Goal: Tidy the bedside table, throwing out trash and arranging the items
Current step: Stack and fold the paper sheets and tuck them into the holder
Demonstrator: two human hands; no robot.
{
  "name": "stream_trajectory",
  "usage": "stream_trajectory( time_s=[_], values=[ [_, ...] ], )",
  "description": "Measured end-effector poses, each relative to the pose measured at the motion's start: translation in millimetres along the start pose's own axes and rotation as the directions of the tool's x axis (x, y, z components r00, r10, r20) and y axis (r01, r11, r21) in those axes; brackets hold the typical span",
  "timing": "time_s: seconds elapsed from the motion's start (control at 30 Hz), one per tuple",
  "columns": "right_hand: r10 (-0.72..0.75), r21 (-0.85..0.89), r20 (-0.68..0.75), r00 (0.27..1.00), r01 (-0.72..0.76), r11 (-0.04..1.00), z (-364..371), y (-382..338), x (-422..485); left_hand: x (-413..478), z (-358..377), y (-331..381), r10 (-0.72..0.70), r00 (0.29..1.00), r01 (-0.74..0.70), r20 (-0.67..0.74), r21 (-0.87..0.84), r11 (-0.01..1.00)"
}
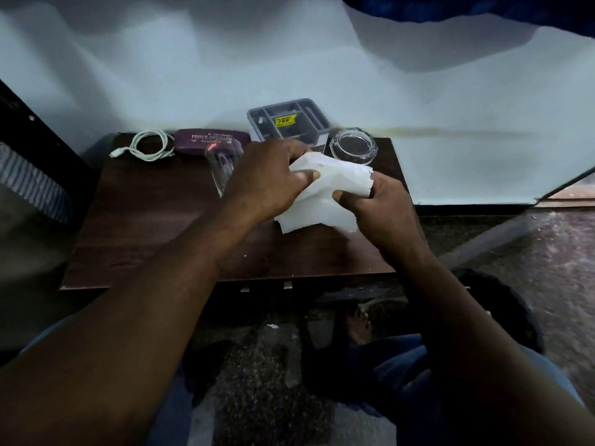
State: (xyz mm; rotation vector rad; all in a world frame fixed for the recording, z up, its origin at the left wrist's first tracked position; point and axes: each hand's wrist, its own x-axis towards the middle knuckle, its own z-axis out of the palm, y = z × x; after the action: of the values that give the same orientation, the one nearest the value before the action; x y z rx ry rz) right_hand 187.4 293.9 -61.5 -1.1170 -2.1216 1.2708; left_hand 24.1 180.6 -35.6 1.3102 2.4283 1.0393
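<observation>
Head view shows a crumpled white paper (322, 204) held just above the right half of the table (145, 226), near its middle depth. Both hands grasp it. The left hand (270, 178) clamps the paper's upper left part, thumb pressed flat on top and fingers curled over the far edge. The right hand (380, 207) pinches the right edge, thumb on top and fingers tucked behind the torn, ragged border. The paper's lower corner hangs down between the two wrists, close to the tabletop; whether it touches the wood cannot be told.

Just left of the left hand is a clear glass (222, 165) with a red label, partly hidden by the hand. Behind the hands, against the wall, sits a grey organiser (288, 122) with several compartments and a yellow sticker (286, 120). To its right, near the table's back right corner, stands a glass ashtray (354, 149). To the organiser's left lies a purple case (209, 140) with pale lettering, and further left a coiled white cable (148, 144).

The table is dark wood, pushed up to a pale wall (193, 75). Below its front edge a bare foot (357, 323) rests on the speckled floor (257, 381), and a dark round bin (502, 310) stands right of it.
</observation>
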Motion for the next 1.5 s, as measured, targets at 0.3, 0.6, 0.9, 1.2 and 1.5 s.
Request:
stream_trajectory(
  time_s=[0.3, 0.6, 0.9, 1.2, 1.5],
  values=[
    [0.105, 0.242, 0.036, 0.994, -0.111, 0.964, -20.1, 1.4, 8.6, 4.4, -5.0, -2.8, -0.421, 0.784, 0.604, 0.456, -0.714, 0.353],
    [0.385, 0.608, 0.379, 0.842, -0.540, 0.582, -14.6, -5.8, 5.5, 0.1, 0.0, -9.3, -0.492, 0.658, 0.701, 0.570, -0.703, 0.123],
    [0.369, 0.652, 0.272, 0.889, -0.452, 0.608, 5.3, 0.5, 3.5, 0.4, -0.4, -13.6, -0.545, 0.659, 0.703, 0.518, -0.683, 0.200],
    [0.291, 0.579, 0.182, 0.939, -0.341, 0.740, -1.7, 2.9, 8.9, -0.8, -3.9, -21.4, -0.502, 0.715, 0.671, 0.486, -0.679, 0.298],
    [0.258, 0.578, 0.206, 0.944, -0.330, 0.746, -0.9, -3.1, 4.6, -2.0, -1.9, -19.6, -0.535, 0.748, 0.624, 0.392, -0.690, 0.367]
  ],
)
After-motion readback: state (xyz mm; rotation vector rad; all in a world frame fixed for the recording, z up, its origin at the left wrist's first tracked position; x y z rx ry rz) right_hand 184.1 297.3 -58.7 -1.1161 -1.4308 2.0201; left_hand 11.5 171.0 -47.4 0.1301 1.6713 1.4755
